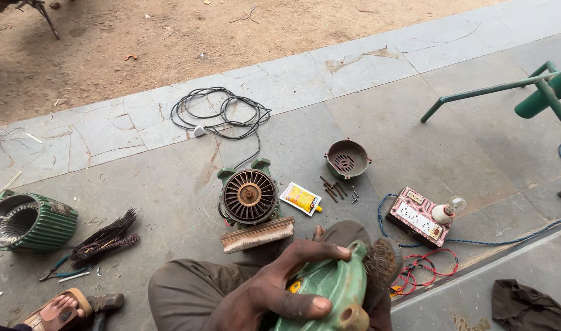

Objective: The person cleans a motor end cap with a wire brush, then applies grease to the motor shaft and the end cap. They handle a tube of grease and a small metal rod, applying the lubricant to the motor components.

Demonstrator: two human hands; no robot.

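The lower part of the green pump casing is cut off by the bottom edge, and much of it is covered by the left hand. The right hand is hidden behind the casing. The screws on the floor are too small to be told apart.
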